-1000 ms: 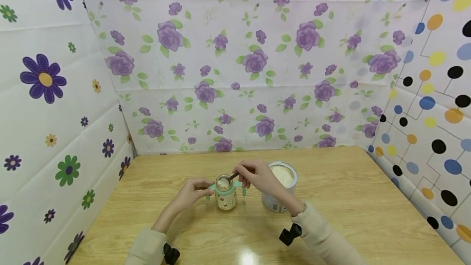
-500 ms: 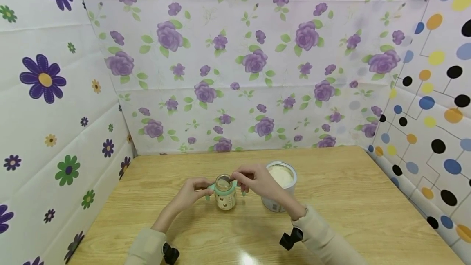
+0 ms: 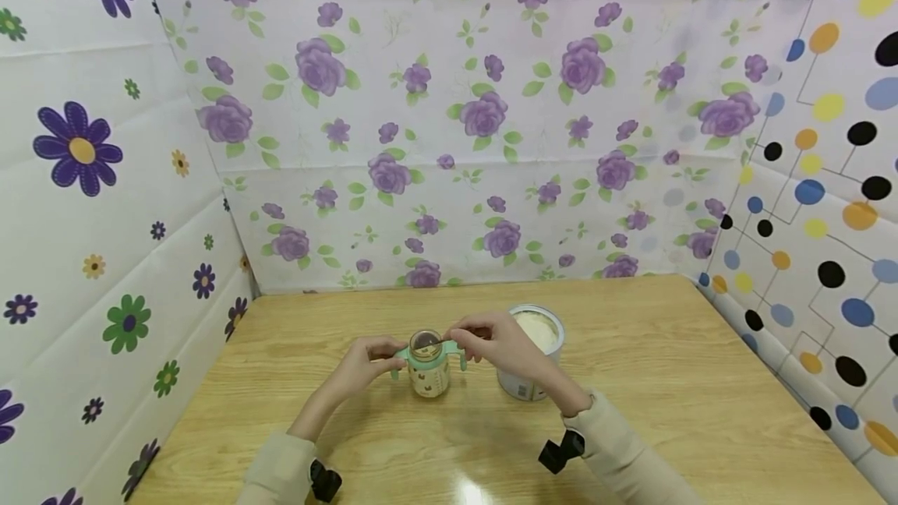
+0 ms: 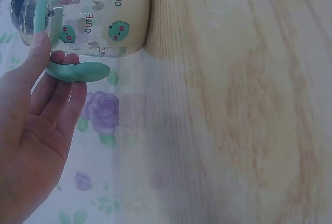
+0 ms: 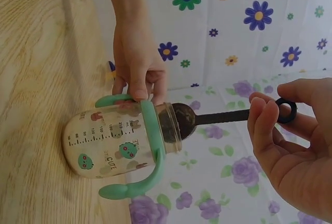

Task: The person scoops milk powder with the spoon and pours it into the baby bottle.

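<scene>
A clear baby bottle (image 3: 429,382) with a green collar and two green handles stands uncapped on the wooden table. Pale contents show in its lower part. My left hand (image 3: 366,363) holds one green handle (image 4: 85,72), with thumb and fingers around its upper end. Between thumb and fingers, my right hand (image 3: 493,345) pinches the ring end of a dark measuring scoop (image 5: 223,117). The scoop's bowl sits tipped in the bottle's mouth. A can (image 3: 519,385) of pale powder (image 3: 537,330), lidless, stands just behind the right hand, partly hidden by that hand and forearm.
The wooden table (image 3: 631,380) runs up to a flowered cloth backdrop (image 3: 449,201) at the back. Patterned cloth walls rise on the left (image 3: 175,271) and right (image 3: 800,256). Both sleeves carry black wrist devices.
Over the bottle's mouth, the right hand has tilted the scoop, and its handle lies flatter. White powder seen in the mouth earlier no longer shows there. The left hand has stayed put.
</scene>
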{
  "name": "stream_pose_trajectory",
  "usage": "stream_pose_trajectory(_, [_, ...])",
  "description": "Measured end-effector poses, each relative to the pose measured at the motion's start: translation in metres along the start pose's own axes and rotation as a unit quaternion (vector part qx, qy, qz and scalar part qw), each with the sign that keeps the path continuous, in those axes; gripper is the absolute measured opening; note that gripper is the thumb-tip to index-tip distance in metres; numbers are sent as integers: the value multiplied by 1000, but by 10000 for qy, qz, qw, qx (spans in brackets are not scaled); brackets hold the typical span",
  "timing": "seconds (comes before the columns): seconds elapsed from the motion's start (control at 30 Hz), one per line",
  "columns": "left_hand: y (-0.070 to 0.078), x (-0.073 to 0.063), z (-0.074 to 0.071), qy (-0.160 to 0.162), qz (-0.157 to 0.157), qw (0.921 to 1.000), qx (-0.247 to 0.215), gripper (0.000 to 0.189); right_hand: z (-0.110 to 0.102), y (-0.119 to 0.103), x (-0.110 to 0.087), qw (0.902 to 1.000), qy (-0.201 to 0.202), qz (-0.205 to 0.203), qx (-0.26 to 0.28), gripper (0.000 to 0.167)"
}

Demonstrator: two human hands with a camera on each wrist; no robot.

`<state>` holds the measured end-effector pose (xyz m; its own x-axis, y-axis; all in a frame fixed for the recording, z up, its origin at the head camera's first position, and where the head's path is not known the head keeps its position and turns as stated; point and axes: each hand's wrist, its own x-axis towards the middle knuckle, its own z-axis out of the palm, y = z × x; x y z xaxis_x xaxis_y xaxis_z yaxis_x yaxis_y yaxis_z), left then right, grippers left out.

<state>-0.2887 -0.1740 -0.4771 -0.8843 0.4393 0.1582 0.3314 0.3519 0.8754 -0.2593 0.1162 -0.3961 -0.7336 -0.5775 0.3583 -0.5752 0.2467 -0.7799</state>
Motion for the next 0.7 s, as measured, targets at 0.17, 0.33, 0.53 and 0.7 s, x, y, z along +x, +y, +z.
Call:
stream_pose_trajectory(0.17, [-1,-1,0,20,-125,9999,-5,33,-2,5,0,9999,73,-31,121,24])
stream_pose_trajectory(0.33, [-1,-2,1,29,-103,9999,-32,34,-4,5,0,9990,274,134,337,29])
stream_pose_trajectory(0.53, [0,-1,2,7,-18,9998,-173,35,-9,9,2,9944,590,468,744,34])
stream_pose_trajectory(0.7, [0,-1,1,7,-19,9998,-186,34,-13,12,3,9883,773,608,1162,40])
